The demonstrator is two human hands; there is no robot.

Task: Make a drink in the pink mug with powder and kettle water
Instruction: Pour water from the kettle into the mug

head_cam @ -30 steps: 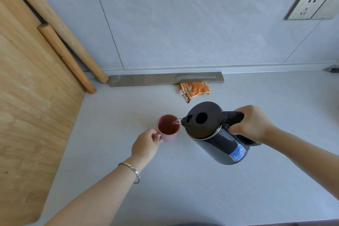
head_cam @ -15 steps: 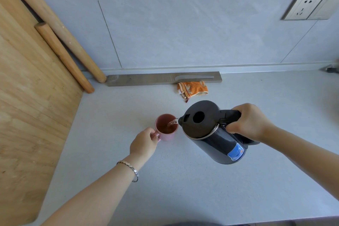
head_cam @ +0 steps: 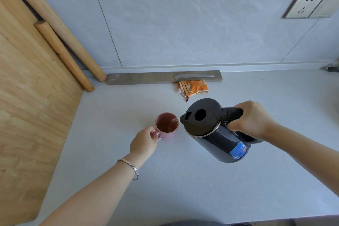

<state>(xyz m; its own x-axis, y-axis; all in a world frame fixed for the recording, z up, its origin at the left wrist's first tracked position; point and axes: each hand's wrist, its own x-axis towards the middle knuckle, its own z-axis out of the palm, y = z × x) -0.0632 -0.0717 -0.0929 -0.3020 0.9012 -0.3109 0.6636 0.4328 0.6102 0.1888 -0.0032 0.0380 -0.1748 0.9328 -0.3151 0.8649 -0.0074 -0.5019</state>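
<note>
A pink mug (head_cam: 167, 134) stands on the pale countertop (head_cam: 183, 180), with brownish liquid inside. My left hand (head_cam: 144, 142) grips its handle from the near left. My right hand (head_cam: 252, 119) holds the handle of a black kettle (head_cam: 212, 130), which is lifted and tilted left. A thin stream of water runs from the spout into the mug's right side.
A large wooden board (head_cam: 31, 108) covers the left side. Two wooden rolling pins (head_cam: 62, 51) lean against the wall. A grey strip holding a knife (head_cam: 194, 76) lies at the wall's foot, with an orange cloth (head_cam: 193, 89) in front. A wall socket (head_cam: 305, 4) sits upper right.
The kettle and both hands stay in nearly the same pose. Water keeps running into the mug. The view has shifted slightly.
</note>
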